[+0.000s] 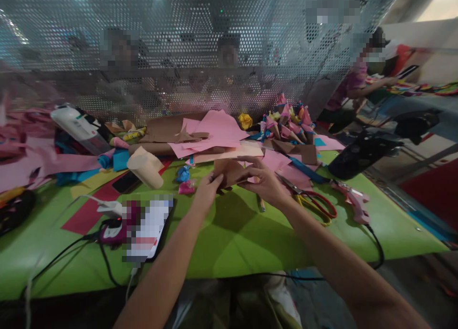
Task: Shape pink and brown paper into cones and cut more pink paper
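Between my two hands, raised a little over the green table (246,252), is a piece of brown paper (229,171). My left hand (212,188) pinches its left edge with the thumb on top. On the other side, my right hand (261,178) grips the right edge between bent fingers and thumb. A blue wrapped candy (183,174) and a pink wrapped candy (186,187) lie just left of my left hand. Scissors with red and yellow handles (317,204) rest right of my right hand, and a pencil (262,205) shows partly below it.
Pink paper sheets (218,131) pile up behind my hands, beside a bunch of paper cones (286,121). A pink glue gun (352,200) trails a cord at the right. A phone (152,231) and a power strip (116,228) lie left. Another person (352,83) stands far right.
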Demonstrator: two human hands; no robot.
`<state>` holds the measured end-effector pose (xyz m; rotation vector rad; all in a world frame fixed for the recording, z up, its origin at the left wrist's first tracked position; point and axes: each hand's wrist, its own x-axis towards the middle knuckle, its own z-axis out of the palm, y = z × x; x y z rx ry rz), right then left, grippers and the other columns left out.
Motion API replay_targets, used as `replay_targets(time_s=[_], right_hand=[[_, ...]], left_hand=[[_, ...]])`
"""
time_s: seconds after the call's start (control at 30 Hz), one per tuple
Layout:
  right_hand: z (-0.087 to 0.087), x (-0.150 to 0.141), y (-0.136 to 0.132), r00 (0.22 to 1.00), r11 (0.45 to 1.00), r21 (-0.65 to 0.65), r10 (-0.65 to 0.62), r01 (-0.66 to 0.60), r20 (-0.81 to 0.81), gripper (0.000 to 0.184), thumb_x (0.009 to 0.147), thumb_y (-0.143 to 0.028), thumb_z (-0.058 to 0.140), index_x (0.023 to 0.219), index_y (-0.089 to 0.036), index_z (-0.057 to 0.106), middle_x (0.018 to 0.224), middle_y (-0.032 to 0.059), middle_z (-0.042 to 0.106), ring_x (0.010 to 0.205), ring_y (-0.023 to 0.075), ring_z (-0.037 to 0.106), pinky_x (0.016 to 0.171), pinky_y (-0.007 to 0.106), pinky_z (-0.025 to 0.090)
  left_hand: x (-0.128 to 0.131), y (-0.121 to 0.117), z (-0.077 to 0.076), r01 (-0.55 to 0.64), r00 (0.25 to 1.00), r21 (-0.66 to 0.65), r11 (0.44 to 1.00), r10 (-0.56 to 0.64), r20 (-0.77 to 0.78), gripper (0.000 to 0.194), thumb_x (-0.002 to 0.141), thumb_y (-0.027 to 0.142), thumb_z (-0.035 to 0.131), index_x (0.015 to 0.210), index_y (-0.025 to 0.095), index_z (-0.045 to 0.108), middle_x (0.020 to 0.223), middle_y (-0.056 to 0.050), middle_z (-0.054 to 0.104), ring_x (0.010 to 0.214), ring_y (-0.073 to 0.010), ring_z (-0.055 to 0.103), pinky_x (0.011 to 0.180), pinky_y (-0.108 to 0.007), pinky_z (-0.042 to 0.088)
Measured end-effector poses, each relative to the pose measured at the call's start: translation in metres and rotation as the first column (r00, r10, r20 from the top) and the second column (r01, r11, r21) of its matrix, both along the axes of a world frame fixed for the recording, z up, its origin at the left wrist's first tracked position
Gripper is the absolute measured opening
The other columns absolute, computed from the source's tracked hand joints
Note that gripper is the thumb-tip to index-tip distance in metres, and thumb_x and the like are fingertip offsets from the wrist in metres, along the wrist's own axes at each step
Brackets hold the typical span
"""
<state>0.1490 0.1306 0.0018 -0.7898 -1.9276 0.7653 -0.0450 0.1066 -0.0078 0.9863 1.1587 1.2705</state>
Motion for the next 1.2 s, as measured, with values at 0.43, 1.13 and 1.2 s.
replay_targets(time_s=[0.43,1.13,1.2], right_hand=[[-0.004,-0.005,0.0,0.988,0.991,0.001,-0.133,0.133,-0.078,0.01,0.086,-0.032,0.07,0.083,-0.023,0.073,0.116,0.0106,0.067,0.11,0.0262,0.063,0.089,0.041,0.053],[-0.013,-0.01,-0.001,0.975,0.974,-0.043,-0.222,0.223,0.028,0.008,0.078,-0.022,0.07,0.071,-0.021,0.067,0.095,0.0069,0.063,0.092,0.0231,0.061,0.08,0.036,0.052],[-0.013,-0.012,-0.001,0.979,0.975,-0.088,-0.205,0.203,-0.01,0.009,0.08,-0.024,0.069,0.071,-0.021,0.069,0.095,0.007,0.064,0.094,0.0235,0.061,0.084,0.037,0.052]], left_hand=[[0.006,-0.003,-0.001,0.187,0.962,0.099,0.977,-0.162,-0.218,0.03,0.085,0.044,0.065,0.098,0.019,0.074,0.064,-0.001,0.067,0.051,-0.0125,0.054,0.051,-0.025,0.041],[0.015,-0.011,-0.003,0.35,0.644,0.169,0.921,-0.106,-0.758,0.049,0.099,0.027,0.041,0.147,0.023,0.05,0.135,-0.011,0.067,0.118,-0.0274,0.064,0.105,-0.044,0.047],[0.017,-0.013,-0.002,0.317,0.517,0.116,0.941,-0.069,-0.853,0.051,0.101,0.029,0.037,0.152,0.022,0.043,0.134,-0.014,0.067,0.11,-0.0281,0.068,0.098,-0.044,0.051]])
